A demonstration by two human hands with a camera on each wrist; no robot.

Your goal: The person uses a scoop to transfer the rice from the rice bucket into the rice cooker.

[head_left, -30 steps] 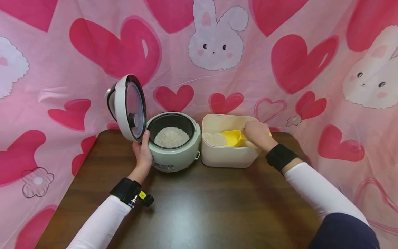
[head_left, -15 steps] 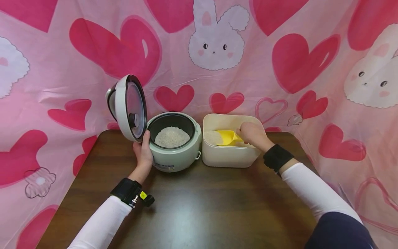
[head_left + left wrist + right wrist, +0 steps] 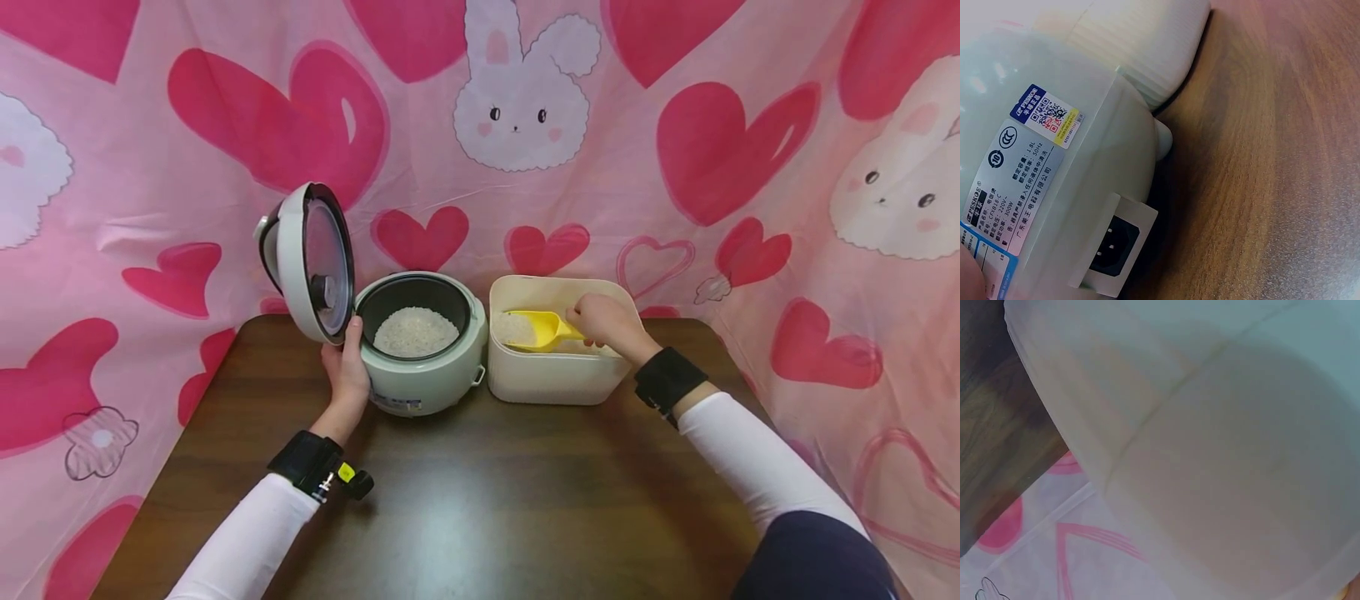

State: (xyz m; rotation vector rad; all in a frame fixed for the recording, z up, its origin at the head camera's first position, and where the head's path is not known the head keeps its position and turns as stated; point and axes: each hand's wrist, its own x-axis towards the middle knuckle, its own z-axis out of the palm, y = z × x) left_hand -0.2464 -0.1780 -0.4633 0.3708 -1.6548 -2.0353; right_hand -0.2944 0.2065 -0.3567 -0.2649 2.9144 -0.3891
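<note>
In the head view, my right hand point(image 3: 609, 323) grips the handle of a yellow scoop point(image 3: 549, 330). The scoop lies inside a cream rice bin point(image 3: 551, 383), and rice fills its bowl. A pale green rice cooker point(image 3: 422, 390) stands to the left, its lid point(image 3: 296, 271) raised and leaning left. White rice point(image 3: 416, 332) sits in its dark inner pot. Against the cooker's left side, under the lid's lower edge, my left hand point(image 3: 347, 371) rests with its thumb pointing up; its other fingers are partly hidden. The right wrist view shows mostly the bin's pale wall point(image 3: 1210, 475), blurred.
Both containers stand side by side near the back of a brown wooden table point(image 3: 450, 500). Behind it hangs a pink cloth point(image 3: 420, 142) with hearts and rabbits. A power socket point(image 3: 1115, 245) and labels point(image 3: 1013, 181) show on the cooker in the left wrist view.
My right hand has drawn the scoop leftward through the rice in the bin, and the scoop's bowl has come up slightly. The left hand and the lid stay in place.
</note>
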